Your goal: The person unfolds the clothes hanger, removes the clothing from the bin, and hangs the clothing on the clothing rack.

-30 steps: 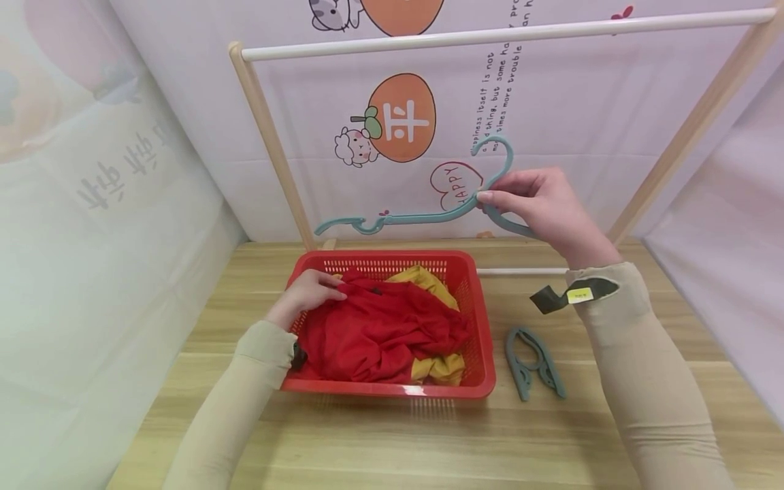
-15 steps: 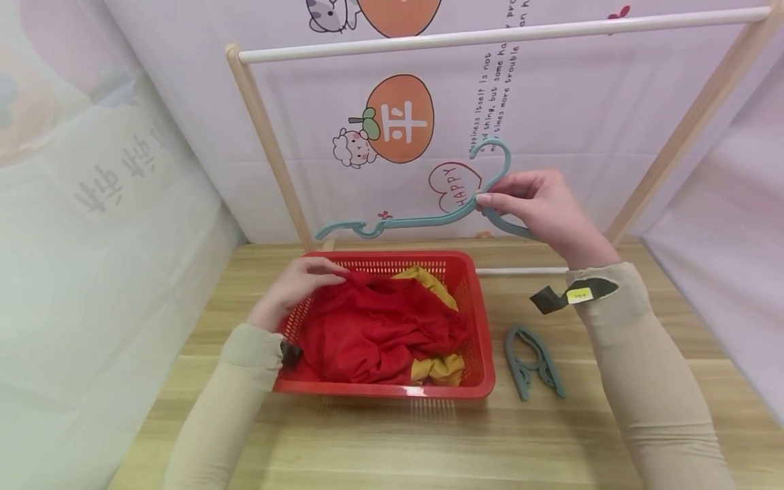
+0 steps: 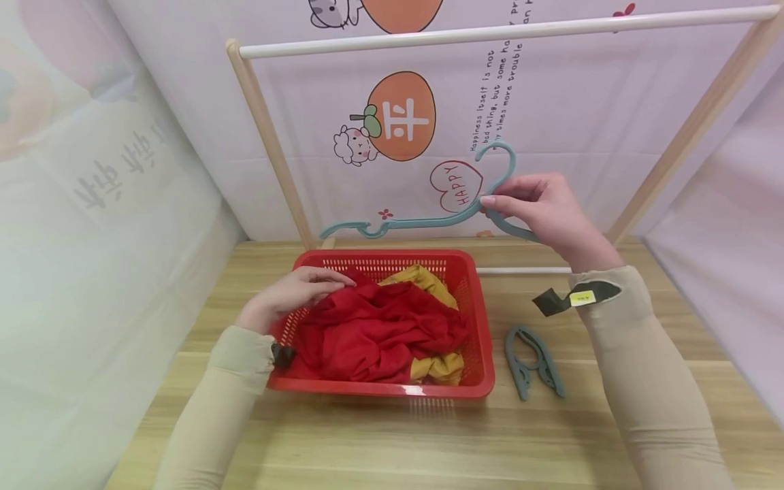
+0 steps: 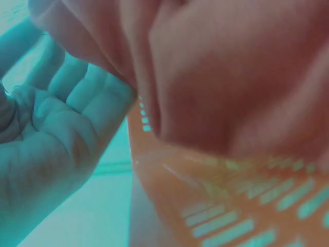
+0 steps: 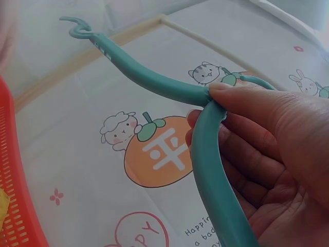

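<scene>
At far left, a pale printed curtain (image 3: 92, 238); then the left wooden post (image 3: 272, 146) of a rack, behind the light wooden worktop (image 3: 392, 442); next, reaching over the left side of a red basket (image 3: 484, 340), the left hand (image 3: 290, 291), fingertips at the edge of a crumpled red cloth (image 3: 380, 327); in the left wrist view, fingers extended beside the cloth, tips hidden, so impossible to tell whether pinching or merely touching.

Inside the basket, the red cloth on top, with a yellow cloth (image 3: 424, 280) partly covered, showing at the back and front right; above the basket's back rim, the long arm of a blue-green hanger (image 3: 429, 222), hook upward, below and apart from the rack's white rail (image 3: 392, 41); at its joint, the right hand (image 3: 545, 211), pinching between thumb and fingers; both hanger arms spread in the right wrist view.

Right of the basket, flat on the worktop, a second hanger (image 3: 548, 364), folded; farther right, the other wooden post (image 3: 682, 143).

Judged as early in the work: one hanger in hand and unfolded; both cloths in the basket, neither on a hanger; nothing seen hung on the rail; second hanger untouched.
</scene>
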Demonstrator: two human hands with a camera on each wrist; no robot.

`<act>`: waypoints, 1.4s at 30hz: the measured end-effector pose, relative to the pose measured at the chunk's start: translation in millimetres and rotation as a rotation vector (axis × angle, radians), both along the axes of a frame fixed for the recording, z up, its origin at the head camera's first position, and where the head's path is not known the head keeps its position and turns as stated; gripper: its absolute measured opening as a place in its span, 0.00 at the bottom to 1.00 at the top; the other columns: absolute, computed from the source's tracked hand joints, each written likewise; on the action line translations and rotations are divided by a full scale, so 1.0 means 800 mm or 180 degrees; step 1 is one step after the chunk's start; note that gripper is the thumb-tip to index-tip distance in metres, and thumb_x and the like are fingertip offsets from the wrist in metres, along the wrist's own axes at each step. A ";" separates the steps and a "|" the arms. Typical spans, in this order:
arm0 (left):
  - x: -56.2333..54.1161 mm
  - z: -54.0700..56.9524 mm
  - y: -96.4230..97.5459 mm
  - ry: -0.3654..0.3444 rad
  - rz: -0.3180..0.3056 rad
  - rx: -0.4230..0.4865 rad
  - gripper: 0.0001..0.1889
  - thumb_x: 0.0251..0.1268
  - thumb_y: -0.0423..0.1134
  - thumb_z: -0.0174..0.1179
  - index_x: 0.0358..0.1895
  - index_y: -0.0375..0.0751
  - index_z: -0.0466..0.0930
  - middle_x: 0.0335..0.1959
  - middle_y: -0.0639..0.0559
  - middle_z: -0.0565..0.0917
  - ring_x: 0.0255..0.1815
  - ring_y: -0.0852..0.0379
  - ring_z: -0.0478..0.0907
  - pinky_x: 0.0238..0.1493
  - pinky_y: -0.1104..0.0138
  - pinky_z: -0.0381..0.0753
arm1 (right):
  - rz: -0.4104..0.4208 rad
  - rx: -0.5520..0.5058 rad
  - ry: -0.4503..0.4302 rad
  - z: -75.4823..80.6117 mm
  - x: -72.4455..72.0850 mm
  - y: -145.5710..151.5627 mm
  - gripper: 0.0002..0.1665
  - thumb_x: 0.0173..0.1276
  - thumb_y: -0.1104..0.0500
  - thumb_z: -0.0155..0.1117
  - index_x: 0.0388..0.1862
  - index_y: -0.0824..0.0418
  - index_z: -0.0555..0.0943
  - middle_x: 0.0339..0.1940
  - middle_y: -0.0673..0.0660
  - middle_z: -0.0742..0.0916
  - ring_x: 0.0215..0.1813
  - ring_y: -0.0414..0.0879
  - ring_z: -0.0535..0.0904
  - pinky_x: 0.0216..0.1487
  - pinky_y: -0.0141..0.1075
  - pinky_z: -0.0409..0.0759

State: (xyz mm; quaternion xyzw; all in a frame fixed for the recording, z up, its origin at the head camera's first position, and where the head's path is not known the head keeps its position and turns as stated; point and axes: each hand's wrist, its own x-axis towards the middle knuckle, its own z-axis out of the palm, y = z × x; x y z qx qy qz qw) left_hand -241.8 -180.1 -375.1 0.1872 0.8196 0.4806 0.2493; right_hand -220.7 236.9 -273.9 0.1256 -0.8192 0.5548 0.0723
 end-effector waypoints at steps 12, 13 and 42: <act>0.002 -0.004 -0.009 0.0325 -0.0131 -0.0444 0.18 0.71 0.45 0.65 0.57 0.37 0.86 0.52 0.49 0.86 0.58 0.49 0.77 0.61 0.54 0.75 | -0.0045 0.0099 -0.0106 -0.010 0.000 0.006 0.17 0.66 0.51 0.76 0.47 0.60 0.90 0.36 0.55 0.91 0.40 0.48 0.87 0.45 0.40 0.75; 0.002 -0.004 -0.009 0.0375 -0.0079 -0.0398 0.17 0.70 0.44 0.66 0.55 0.37 0.87 0.50 0.49 0.86 0.55 0.50 0.77 0.59 0.56 0.76 | -0.0049 0.0099 -0.0105 -0.011 0.000 0.006 0.16 0.66 0.51 0.76 0.47 0.60 0.90 0.35 0.54 0.91 0.40 0.48 0.87 0.45 0.40 0.75; 0.010 0.141 -0.008 0.2224 0.0745 0.0308 0.04 0.63 0.38 0.73 0.37 0.43 0.92 0.35 0.53 0.89 0.41 0.55 0.82 0.53 0.64 0.77 | -0.0095 -0.0159 0.0186 0.009 0.016 0.022 0.13 0.67 0.60 0.75 0.48 0.65 0.89 0.36 0.54 0.91 0.42 0.46 0.87 0.46 0.36 0.78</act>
